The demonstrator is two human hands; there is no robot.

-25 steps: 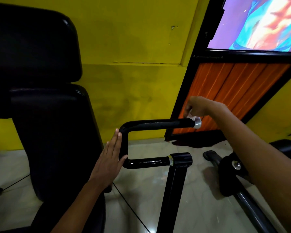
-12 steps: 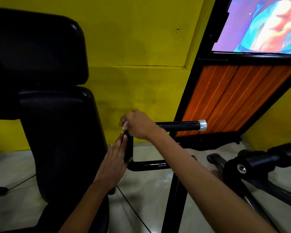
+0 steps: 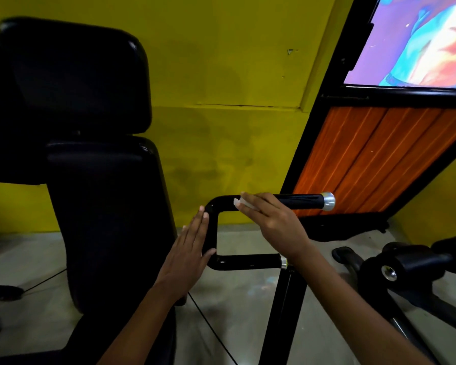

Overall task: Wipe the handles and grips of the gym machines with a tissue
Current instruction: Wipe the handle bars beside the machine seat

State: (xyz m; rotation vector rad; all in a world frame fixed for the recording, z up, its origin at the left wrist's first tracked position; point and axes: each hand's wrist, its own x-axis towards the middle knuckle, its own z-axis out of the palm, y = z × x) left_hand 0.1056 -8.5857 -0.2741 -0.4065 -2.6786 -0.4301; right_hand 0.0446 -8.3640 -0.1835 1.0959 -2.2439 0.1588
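- The glossy black U-shaped metal handle (image 3: 212,233) with a silver end cap stands on a black post, right of the black padded seat back (image 3: 100,206).
- The right hand (image 3: 270,219) presses a small white tissue (image 3: 244,204) under curled fingers onto the handle's upper bar, near the bend.
- The left hand (image 3: 187,255) lies flat, fingers straight, against the handle's vertical bend.
- Behind the handle rises a yellow wall (image 3: 221,75).

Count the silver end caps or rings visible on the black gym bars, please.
3: one on the upper grip's free end, one where the lower bar meets the post, one on the right machine. Others may be hidden.
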